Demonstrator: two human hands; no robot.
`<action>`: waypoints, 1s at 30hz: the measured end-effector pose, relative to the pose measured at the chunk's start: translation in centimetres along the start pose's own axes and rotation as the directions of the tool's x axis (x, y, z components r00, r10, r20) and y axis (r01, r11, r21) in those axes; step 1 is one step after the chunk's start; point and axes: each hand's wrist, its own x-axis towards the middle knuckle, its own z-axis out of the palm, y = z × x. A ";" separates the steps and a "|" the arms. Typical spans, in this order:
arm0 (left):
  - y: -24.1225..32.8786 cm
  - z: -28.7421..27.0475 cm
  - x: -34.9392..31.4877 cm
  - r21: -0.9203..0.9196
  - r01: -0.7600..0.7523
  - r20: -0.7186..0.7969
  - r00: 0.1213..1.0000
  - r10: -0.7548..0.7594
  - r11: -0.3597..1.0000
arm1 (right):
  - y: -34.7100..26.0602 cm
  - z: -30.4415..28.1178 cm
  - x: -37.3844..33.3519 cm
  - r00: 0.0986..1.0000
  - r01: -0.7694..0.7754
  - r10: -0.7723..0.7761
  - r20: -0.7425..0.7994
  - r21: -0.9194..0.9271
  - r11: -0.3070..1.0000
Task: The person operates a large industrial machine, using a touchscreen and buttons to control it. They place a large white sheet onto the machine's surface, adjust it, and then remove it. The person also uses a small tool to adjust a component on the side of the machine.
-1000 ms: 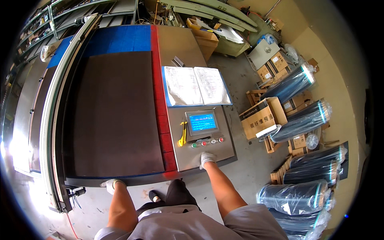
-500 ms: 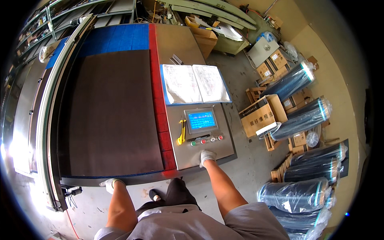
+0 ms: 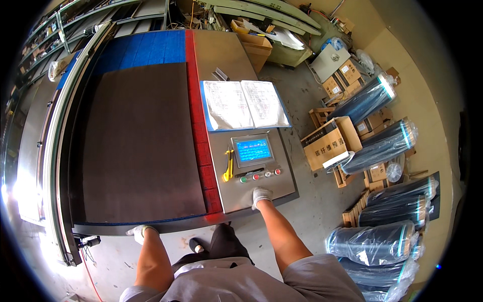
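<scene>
Presently | left grip (image 3: 136,232): at table edge (image 3: 176,226), dark sheet (image 3: 141,146) just beyond | right grip (image 3: 261,197): metal panel (image 3: 234,197) beneath | both: closure unclear

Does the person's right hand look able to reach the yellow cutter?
Probably yes: the right hand is at the metal panel, near the yellow cutter, which lies uncovered, though the green button sits roughly between them.

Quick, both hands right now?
Left hand: at the front edge of the table; open or closed can't be told.
Right hand: on the metal panel; nothing visibly held, open or closed unclear.
</scene>
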 end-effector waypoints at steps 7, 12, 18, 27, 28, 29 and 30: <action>0.5 -1.0 -2.1 -0.058 0.022 0.032 0.999 -0.021 0.998 | -0.1 0.3 0.2 1.000 -0.017 0.017 -0.017 -0.011 1.000; 0.3 -0.4 -0.6 -0.121 0.071 0.063 0.996 -0.063 0.990 | -0.1 0.4 0.7 1.000 -0.023 0.023 -0.003 -0.015 1.000; -0.2 0.3 -0.4 -0.045 -0.104 -0.072 0.992 0.100 0.994 | 0.0 1.0 1.3 1.000 -0.018 0.018 0.013 -0.024 1.000; -0.5 1.0 0.7 -0.044 -0.071 -0.021 0.997 0.070 0.997 | -0.1 0.2 0.4 1.000 -0.020 0.020 -0.007 -0.007 1.000; -0.6 1.3 1.3 -0.025 -0.092 -0.033 0.995 0.091 0.995 | -0.1 0.2 0.4 1.000 -0.018 0.017 -0.008 -0.003 1.000; -0.9 1.9 2.4 -0.005 -0.114 -0.045 0.993 0.113 0.994 | -0.1 0.0 0.3 1.000 -0.015 0.015 -0.009 0.000 1.000; -0.9 2.1 2.3 0.017 -0.134 -0.056 0.989 0.135 0.991 | -0.1 0.0 0.3 1.000 -0.015 0.015 -0.008 0.003 1.000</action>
